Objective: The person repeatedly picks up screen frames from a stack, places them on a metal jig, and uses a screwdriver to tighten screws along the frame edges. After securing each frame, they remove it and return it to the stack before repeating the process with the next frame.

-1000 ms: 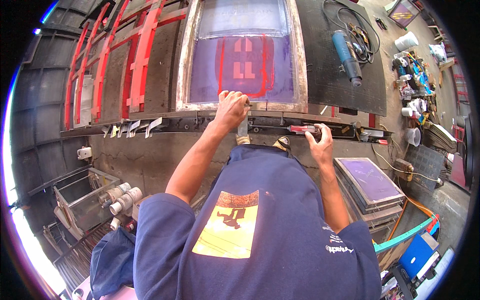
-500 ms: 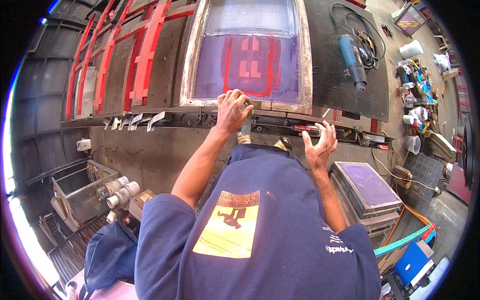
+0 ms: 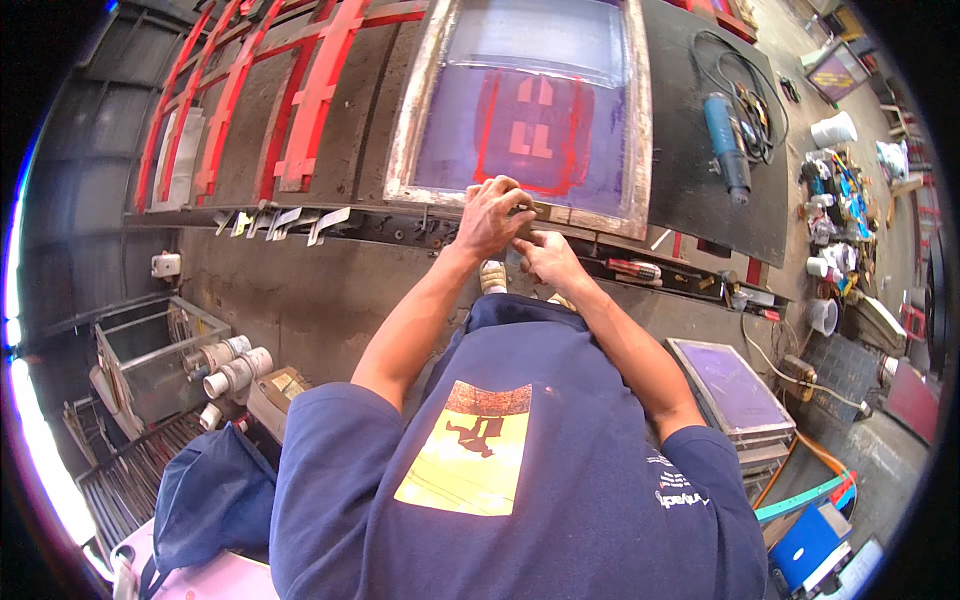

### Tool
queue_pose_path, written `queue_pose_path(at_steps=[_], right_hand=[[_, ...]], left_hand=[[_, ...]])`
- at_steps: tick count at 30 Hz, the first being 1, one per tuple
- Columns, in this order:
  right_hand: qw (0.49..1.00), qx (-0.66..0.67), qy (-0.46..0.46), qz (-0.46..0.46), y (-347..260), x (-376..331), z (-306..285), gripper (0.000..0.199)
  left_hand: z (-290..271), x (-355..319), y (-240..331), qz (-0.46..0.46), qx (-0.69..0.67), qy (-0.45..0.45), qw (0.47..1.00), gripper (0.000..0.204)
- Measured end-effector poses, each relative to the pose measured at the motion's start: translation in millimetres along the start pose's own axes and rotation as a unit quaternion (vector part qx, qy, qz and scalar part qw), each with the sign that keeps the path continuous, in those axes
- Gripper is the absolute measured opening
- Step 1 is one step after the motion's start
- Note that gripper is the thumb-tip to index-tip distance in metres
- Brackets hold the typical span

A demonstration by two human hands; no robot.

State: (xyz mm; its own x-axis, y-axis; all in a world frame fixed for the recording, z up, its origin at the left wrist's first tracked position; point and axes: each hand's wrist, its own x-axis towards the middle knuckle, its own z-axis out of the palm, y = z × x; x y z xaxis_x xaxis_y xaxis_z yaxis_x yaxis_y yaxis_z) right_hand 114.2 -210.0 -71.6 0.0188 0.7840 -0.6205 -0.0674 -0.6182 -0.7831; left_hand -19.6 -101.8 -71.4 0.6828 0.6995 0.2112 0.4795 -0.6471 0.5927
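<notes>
Screen frame (image 3: 520, 110) lies flat on the dark counter (image 3: 700, 190), its near metal rail at the counter's front edge. Red slats (image 3: 300, 100) crowd the left side; a blue power tool (image 3: 722, 135) with coiled cable sits to the right, bare counter between it and the frame. Left hand (image 3: 490, 215) curled, fingers bent over the frame's near rail. Right hand (image 3: 545, 255) just beside and below it, fingertips pinched at the same rail; what they grip cannot be told.

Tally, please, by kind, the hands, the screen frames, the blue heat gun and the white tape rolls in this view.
Hands: 2, left hand and right hand.
Screen frames: 2, frame on press, leaning frame.
Heat gun: 1.
White tape rolls: 3.
Total: 8.
</notes>
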Motion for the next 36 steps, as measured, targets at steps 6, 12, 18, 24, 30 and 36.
queue_pose_path(at_steps=[6, 12, 18, 24, 30, 36], right_hand=[[0.990, -0.019, -0.030, -0.139, 13, 13, 14, 0.019], [0.888, -0.416, 0.009, -0.198, -18, 15, 57, 0.023], [0.822, -0.506, 0.083, -0.247, -41, 2, 63, 0.022], [0.917, -0.305, -0.138, -0.216, -80, 22, 90, 0.025], [0.919, -0.291, -0.130, -0.233, -125, 36, 158, 0.035], [0.975, -0.164, -0.050, -0.144, -80, 23, 110, 0.029]], left_hand=[[-22, -14, -1, 0.005, -0.042, 0.069, 0.997, 0.020], [-38, -79, -33, -0.110, -0.039, 0.145, 0.982, 0.020], [-61, -105, -42, -0.156, -0.022, 0.192, 0.969, 0.025], [-110, -105, -49, -0.302, -0.535, 0.181, 0.768, 0.023], [-198, -155, -132, -0.403, -0.424, 0.452, 0.673, 0.015], [-272, -199, -268, -0.482, -0.279, 0.511, 0.655, 0.011]])
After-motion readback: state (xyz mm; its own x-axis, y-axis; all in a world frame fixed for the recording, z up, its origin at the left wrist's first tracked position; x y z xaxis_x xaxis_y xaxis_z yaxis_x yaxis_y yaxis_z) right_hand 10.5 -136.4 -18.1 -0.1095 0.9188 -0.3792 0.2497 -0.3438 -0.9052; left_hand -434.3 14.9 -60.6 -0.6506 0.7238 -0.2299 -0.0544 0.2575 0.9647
